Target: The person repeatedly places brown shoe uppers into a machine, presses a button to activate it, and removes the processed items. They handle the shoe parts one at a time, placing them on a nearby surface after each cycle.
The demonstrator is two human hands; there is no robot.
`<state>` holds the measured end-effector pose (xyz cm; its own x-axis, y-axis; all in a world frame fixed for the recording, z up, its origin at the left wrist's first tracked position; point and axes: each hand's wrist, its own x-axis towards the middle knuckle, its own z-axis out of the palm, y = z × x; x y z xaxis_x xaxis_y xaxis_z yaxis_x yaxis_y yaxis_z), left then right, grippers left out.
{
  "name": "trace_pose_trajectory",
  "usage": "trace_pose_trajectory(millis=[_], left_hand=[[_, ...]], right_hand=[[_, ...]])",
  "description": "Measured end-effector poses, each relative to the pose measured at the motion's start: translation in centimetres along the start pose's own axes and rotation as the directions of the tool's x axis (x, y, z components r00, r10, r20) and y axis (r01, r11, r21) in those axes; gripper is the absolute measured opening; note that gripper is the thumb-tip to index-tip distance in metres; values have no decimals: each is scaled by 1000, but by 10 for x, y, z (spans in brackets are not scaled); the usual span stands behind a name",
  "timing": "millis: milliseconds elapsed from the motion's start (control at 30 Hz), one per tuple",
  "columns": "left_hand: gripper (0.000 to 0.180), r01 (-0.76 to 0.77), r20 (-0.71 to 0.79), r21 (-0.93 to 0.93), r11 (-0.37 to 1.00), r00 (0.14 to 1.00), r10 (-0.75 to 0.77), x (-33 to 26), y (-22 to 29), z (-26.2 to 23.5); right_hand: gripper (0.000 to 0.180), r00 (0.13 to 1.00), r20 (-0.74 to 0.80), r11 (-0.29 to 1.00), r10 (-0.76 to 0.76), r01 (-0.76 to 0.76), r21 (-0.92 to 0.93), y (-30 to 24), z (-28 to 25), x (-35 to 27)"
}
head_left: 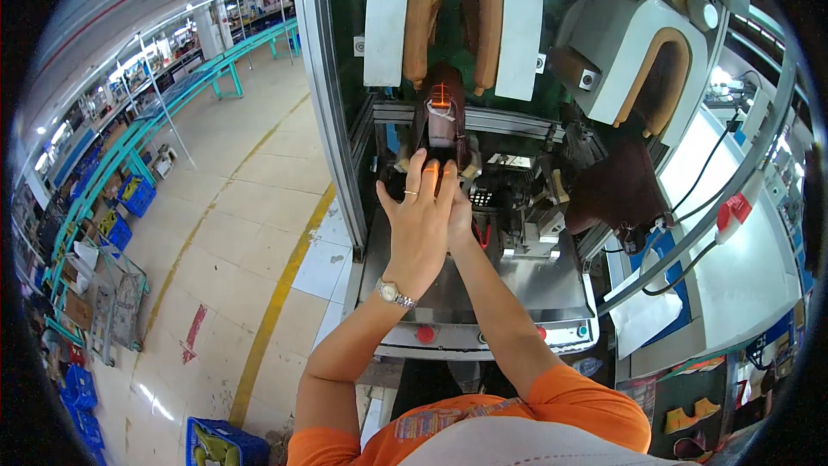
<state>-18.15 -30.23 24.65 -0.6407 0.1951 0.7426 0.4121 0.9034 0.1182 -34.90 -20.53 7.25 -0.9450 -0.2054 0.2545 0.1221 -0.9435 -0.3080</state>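
Note:
A dark brown leather boot upper [447,86] sits in the machine below a padded U-shaped clamp [417,17], with an orange light cross on it. At its near end is my left hand [420,220], back up, fingers stretched out and thumb spread to the left. A streak of orange light crosses its fingers. It wears a ring, and a metal watch circles the wrist. Tucked against its right side is my right hand [461,216]; its fingers are mostly hidden behind the left hand, so their grip does not show. A second brown boot upper [612,190] hangs at the right station.
A tilted white housing with a tan pad [664,69] stands at the right. Metal brackets [539,229] lie below it. A red button [424,334] is on the machine's front edge. A white panel [742,267] flanks the right; a blue crate [226,444] stands lower left.

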Motion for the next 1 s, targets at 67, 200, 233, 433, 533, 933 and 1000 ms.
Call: trace_pose_trajectory(millis=[67, 200, 233, 433, 533, 933, 1000], left_hand=[[40, 7, -10, -14, 1000, 1000, -7, 1, 1, -1], [39, 13, -18, -26, 1000, 1000, -14, 1, 3, 2], [40, 12, -7, -24, 1000, 1000, -12, 0, 4, 3], [47, 17, 9, -37, 999, 1000, -17, 4, 2, -1], [50, -51, -12, -135, 989, 999, 49, 4, 5, -1], [85, 729, 313, -456, 510, 668, -675, -348, -179, 150], [90, 722, 339, -422, 549, 687, -643, -346, -155, 149]], right_hand=[[36, 1000, -6, 1000, 12, -12, -11, 2, 0, -1], [35, 999, -18, 999, 35, -35, 27, 4, 0, -1], [34, 999, -18, 999, 33, -34, -2, 3, -6, -1], [30, 997, -62, 999, 36, -35, 27, -1, 9, -1], [28, 958, -285, 986, 21, -66, -150, -21, 2, -14], [26, 470, 672, -631, -573, 270, -727, -233, 221, -274], [37, 592, 642, -693, -486, 186, -696, -259, 228, -279]])
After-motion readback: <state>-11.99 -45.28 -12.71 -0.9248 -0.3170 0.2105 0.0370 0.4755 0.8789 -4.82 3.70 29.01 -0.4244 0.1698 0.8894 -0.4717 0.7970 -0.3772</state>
